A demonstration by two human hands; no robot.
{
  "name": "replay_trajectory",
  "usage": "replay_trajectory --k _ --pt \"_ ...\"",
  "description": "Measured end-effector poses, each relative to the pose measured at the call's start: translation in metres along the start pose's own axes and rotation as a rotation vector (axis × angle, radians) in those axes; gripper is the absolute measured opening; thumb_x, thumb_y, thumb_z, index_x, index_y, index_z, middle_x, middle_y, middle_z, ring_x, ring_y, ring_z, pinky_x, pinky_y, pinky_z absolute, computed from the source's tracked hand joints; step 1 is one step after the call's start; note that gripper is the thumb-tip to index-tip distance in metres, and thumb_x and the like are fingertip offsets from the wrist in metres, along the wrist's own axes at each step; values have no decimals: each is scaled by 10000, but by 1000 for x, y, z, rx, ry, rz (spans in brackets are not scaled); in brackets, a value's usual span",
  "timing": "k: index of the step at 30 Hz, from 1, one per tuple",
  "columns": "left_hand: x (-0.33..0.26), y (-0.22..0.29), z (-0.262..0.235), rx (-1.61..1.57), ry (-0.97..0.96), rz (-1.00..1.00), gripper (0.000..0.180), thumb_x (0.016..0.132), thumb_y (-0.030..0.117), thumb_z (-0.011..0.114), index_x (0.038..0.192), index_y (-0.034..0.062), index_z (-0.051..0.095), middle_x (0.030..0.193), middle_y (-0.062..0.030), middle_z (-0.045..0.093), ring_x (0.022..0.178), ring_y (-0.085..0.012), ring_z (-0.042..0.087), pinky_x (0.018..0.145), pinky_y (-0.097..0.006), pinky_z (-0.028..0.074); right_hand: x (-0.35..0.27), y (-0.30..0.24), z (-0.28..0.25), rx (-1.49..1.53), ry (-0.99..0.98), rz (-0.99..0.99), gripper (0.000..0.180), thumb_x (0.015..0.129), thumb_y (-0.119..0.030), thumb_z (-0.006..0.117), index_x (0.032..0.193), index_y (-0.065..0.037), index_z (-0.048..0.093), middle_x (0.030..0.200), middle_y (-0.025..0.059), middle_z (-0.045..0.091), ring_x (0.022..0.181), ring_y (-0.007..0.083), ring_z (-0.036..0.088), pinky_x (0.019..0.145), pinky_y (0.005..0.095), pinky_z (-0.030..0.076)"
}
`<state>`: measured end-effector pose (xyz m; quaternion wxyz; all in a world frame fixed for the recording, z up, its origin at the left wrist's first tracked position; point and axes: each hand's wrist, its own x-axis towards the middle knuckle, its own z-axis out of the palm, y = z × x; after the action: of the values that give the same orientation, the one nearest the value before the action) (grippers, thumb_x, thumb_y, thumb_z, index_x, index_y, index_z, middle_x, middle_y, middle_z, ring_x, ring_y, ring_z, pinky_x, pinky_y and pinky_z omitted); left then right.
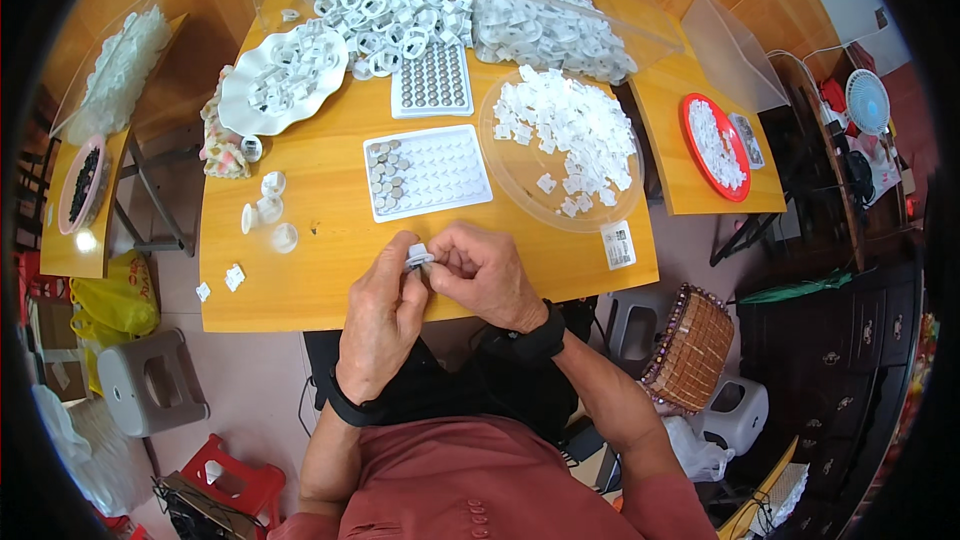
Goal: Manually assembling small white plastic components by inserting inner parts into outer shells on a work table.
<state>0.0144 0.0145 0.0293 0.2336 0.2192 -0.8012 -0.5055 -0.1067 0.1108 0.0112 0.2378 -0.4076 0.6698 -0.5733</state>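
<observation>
Near the table's front edge, my left hand [376, 318] is closed with thumb and fingers pinching a small white plastic part [418, 254] with a round rim. The fingers of my right hand [490, 275] are curled in and pinch at the right side of that same part; their tips partly hide it. Just beyond my hands lies a white moulded tray [455, 202], with silver button cells [385, 180] in its left columns. Behind it stands a second tray [432, 110] filled with round silver cells. Several small white round pieces [270, 208] rest to the left.
A clear round tray [520, 210] of white plastic pieces sits right, beside a printed label card [619, 245]. At the back are a scalloped white plate [238, 110] of parts and large heaps of white parts [390, 0]. A red dish [738, 190] stands on the right-hand table.
</observation>
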Motion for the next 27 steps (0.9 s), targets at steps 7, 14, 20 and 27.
replay_trajectory --k 7,14,20,27 --pt "2 -4 -4 -36 -50 -45 298 851 -29 482 1143 -33 541 690 -103 522 621 -145 508 593 -269 436 0 -3 -2 -38 -1 37 88 761 -7 654 807 4 579 652 15 537 548 53 499 498 220 416" --pt "2 -6 -3 -11 -69 -20 308 869 -17 499 1176 -21 519 710 -169 543 610 -241 568 600 -308 470 1 -4 -1 -45 3 28 95 757 -5 653 808 1 574 646 17 534 538 58 500 493 227 421" --pt "1 -6 -2 -10 -65 -17 308 874 -14 488 1181 -18 514 733 -189 549 637 -276 581 618 -321 476 0 0 0 -93 -3 -7 110 748 2 656 808 -1 564 644 32 537 528 76 514 490 234 426" --pt "2 -5 0 -1 -40 0 283 869 -22 482 1149 -19 518 736 -205 545 645 -312 579 620 -337 474 0 -1 0 -115 8 -24 111 752 -1 657 804 -4 558 649 35 538 529 79 513 493 235 427"
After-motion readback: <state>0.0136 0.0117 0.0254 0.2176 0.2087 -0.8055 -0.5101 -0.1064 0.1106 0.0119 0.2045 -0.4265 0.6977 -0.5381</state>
